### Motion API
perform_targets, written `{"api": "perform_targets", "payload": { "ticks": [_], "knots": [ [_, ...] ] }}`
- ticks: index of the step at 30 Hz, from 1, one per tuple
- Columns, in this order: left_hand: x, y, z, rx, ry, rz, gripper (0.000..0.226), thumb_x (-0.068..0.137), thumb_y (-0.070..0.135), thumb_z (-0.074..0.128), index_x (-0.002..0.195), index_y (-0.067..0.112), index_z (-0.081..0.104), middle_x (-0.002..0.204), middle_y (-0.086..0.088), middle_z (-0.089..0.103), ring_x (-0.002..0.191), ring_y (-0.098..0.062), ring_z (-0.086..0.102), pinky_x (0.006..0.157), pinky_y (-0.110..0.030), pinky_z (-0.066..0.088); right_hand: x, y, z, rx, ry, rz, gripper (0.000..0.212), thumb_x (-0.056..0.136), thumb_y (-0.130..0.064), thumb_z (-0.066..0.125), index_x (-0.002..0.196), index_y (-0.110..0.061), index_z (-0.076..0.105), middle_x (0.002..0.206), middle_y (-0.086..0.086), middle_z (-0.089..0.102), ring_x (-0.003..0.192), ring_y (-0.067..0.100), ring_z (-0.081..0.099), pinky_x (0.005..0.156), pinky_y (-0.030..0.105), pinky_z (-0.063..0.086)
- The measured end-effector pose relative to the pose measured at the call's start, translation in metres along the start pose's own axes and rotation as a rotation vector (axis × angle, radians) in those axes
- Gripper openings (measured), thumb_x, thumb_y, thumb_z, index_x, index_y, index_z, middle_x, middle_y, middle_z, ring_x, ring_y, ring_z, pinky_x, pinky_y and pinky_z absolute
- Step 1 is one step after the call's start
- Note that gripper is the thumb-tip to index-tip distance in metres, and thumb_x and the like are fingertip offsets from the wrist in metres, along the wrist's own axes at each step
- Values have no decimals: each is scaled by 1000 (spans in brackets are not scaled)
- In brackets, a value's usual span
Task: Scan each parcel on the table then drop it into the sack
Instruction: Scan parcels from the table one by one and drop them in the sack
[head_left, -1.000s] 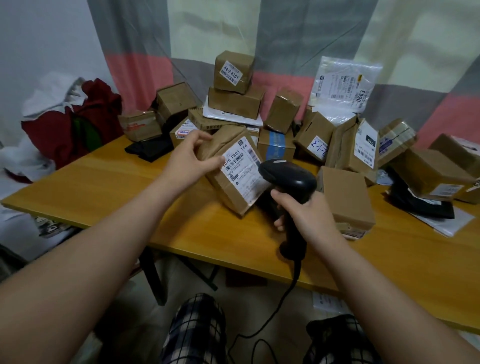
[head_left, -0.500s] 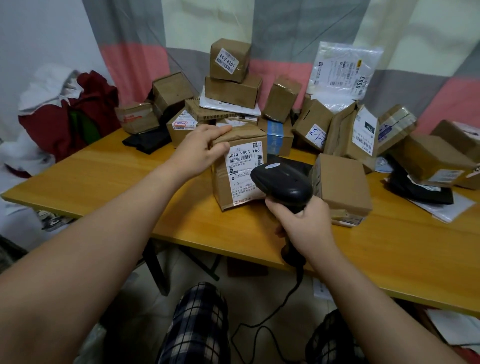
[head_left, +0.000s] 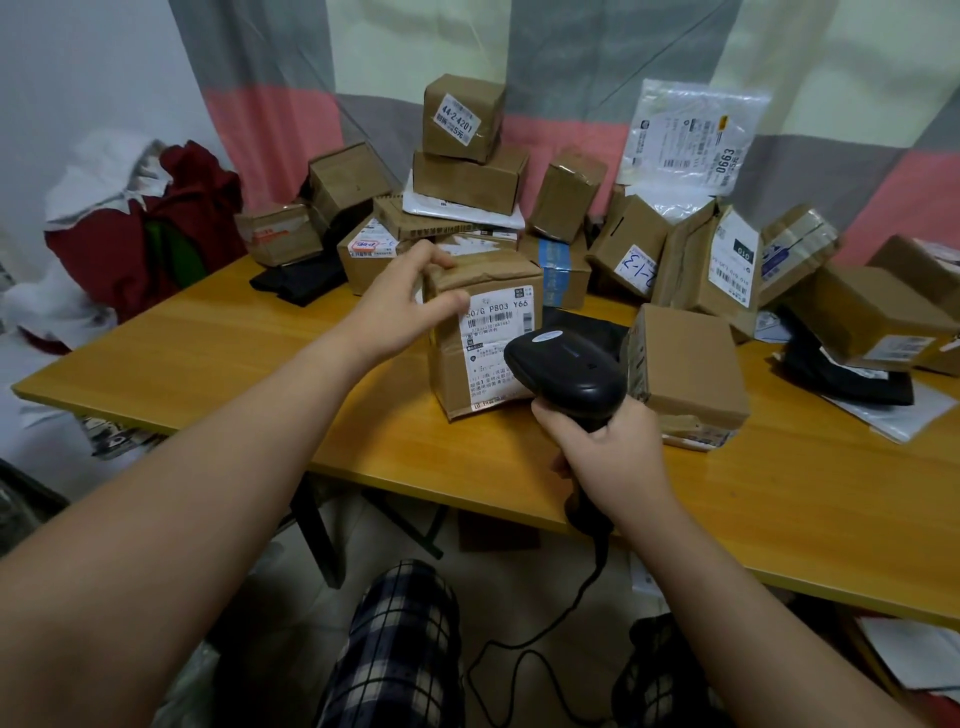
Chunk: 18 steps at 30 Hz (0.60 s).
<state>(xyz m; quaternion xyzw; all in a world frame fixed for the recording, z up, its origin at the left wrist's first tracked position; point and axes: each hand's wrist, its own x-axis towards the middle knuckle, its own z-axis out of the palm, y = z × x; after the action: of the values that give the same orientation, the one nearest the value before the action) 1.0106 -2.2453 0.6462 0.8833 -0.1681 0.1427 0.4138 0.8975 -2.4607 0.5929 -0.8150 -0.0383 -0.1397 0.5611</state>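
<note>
box (head_left: 485, 332): stands on the worktop (head_left: 234, 353), label (head_left: 498, 312) facing me | left hand (head_left: 400, 306): fingers curl over its top corner | right hand (head_left: 608, 452): wraps round the scanner (head_left: 566, 374), right by the label | risk: scanner too close, so the scan may miss

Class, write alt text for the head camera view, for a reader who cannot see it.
A person's left hand grips the top of a cardboard parcel standing on a wooden table, while the right hand points a black corded scanner at its shipping label. Behind, many more parcels are heaped against a striped curtain.
</note>
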Motion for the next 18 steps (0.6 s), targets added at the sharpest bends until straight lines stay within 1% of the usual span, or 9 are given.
{"api": "perform_targets", "payload": {
  "ticks": [2, 4, 8, 9, 12, 13, 15, 17, 18],
  "knots": [
    [-8, -1, 1, -55, -78, -17, 41, 80, 34, 72, 109, 43, 45, 129, -4, 44, 116, -22, 48, 98, -39, 45, 0, 1, 2, 1, -2, 3, 32, 79, -39, 73, 102, -17, 69, 67, -13, 62, 82, 23, 68, 80, 38, 56],
    [-19, 0, 1, -99, -89, -31, 48, 72, 39, 74, 102, 55, 40, 132, -5, 40, 118, -24, 48, 99, -44, 47, -1, -2, 6, -1, -8, 0, 35, 75, -46, 70, 99, -20, 68, 67, -12, 62, 82, 22, 68, 80, 40, 57],
    [-58, -6, -12, -145, 134, -37, 54, 77, 29, 79, 104, 51, 37, 133, -5, 37, 122, -23, 45, 91, -27, 50, -4, -16, 22, 17, -75, -44, 30, 73, -47, 69, 93, -24, 68, 58, -7, 62, 71, 16, 66, 75, 40, 56],
    [-74, -10, -19, -137, 201, -45, 55, 77, 29, 78, 105, 51, 36, 133, -4, 36, 122, -21, 44, 92, -28, 50, -4, -21, 29, 22, -106, -58, 28, 74, -45, 70, 91, -23, 67, 57, -4, 63, 68, 15, 65, 73, 39, 56],
    [-132, -22, -53, -101, 356, -90, 54, 70, 49, 74, 106, 60, 35, 132, 2, 38, 122, -18, 45, 96, -39, 49, -8, -37, 59, 56, -229, -127, 15, 76, -35, 75, 82, -24, 68, 59, -4, 65, 63, 10, 63, 66, 32, 54],
    [-154, -27, -66, -84, 402, -120, 54, 69, 52, 73, 106, 61, 35, 133, 3, 38, 123, -19, 45, 97, -44, 49, -10, -43, 71, 67, -280, -157, 10, 77, -31, 76, 78, -28, 67, 60, -10, 66, 61, 4, 61, 63, 26, 52],
    [-199, -35, -90, -6, 499, -181, 55, 68, 54, 71, 108, 61, 34, 133, 1, 38, 124, -23, 45, 98, -50, 47, -17, -54, 99, 83, -400, -223, 14, 78, -25, 77, 76, -33, 66, 60, -19, 65, 59, -2, 60, 59, 17, 47],
    [-246, -43, -110, 85, 603, -229, 57, 68, 52, 71, 109, 62, 32, 132, -4, 38, 123, -23, 46, 99, -51, 46, -28, -60, 131, 102, -520, -252, 9, 79, -23, 77, 80, -28, 69, 62, -14, 67, 58, -1, 59, 58, 22, 48],
    [-269, -46, -118, 126, 658, -263, 59, 68, 50, 71, 110, 61, 31, 131, -4, 37, 122, -18, 46, 100, -48, 46, -34, -61, 148, 97, -577, -261, 8, 79, -24, 76, 83, -23, 70, 65, -11, 68, 59, 0, 60, 59, 25, 49]
  ]
}}
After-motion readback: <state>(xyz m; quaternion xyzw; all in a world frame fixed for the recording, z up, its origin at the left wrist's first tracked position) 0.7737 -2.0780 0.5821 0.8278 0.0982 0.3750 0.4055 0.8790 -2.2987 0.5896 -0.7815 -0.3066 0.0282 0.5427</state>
